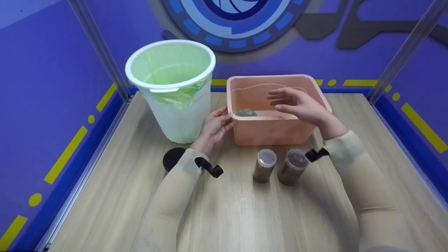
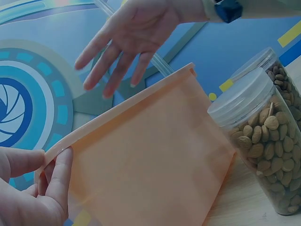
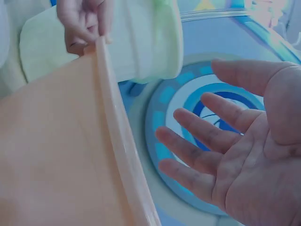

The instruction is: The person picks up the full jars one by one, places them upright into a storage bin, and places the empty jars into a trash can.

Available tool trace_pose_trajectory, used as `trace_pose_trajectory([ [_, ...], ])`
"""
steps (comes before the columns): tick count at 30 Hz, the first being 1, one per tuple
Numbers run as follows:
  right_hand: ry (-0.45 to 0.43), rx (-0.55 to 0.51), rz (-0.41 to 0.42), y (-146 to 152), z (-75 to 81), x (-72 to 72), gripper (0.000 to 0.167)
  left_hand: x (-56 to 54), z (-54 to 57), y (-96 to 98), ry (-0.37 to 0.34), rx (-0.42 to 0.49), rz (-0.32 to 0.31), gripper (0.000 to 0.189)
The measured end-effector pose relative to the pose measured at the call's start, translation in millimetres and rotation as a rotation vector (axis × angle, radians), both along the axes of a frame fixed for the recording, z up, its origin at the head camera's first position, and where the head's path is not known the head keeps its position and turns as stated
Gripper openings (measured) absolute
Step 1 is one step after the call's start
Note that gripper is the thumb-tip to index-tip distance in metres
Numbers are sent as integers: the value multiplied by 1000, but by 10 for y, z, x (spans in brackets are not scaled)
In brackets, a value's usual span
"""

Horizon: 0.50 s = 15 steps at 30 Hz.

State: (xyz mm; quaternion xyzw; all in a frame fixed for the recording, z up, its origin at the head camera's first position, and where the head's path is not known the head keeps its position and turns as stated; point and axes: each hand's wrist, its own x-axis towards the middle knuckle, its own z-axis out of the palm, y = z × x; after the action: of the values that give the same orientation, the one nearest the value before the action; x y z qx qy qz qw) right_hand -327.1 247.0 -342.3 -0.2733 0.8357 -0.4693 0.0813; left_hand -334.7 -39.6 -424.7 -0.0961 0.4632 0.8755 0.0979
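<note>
At the near left corner of a peach plastic bin (image 1: 273, 133), my left hand (image 1: 216, 127) pinches the rim between thumb and fingers. The left wrist view shows that rim (image 2: 117, 106) caught at its corner. My right hand (image 1: 297, 104) hovers over the bin's right side, fingers extended and apart, holding nothing. In the right wrist view its palm (image 3: 254, 155) faces the camera, beside the rim. Inside the bin lies a greenish rounded thing (image 1: 246, 112), partly hidden by the front wall.
A white trash can (image 1: 182, 119) with a green liner stands left of the bin. Two clear lidded jars, a slim one (image 1: 264, 166) and a wider one (image 1: 293, 167), stand in front; almond-like nuts (image 2: 268, 146) show in one. A black-lidded container (image 1: 173, 158) sits by my left forearm.
</note>
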Motion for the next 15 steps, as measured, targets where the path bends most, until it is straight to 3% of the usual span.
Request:
trace_pose_trajectory([
  [7,-38,-241,139,277,-170,270,50,11,-3,5,26,-5,1,53],
  [15,-73,-402,355,661,-572,465,58,12,-9,13,23,-5,7,52],
])
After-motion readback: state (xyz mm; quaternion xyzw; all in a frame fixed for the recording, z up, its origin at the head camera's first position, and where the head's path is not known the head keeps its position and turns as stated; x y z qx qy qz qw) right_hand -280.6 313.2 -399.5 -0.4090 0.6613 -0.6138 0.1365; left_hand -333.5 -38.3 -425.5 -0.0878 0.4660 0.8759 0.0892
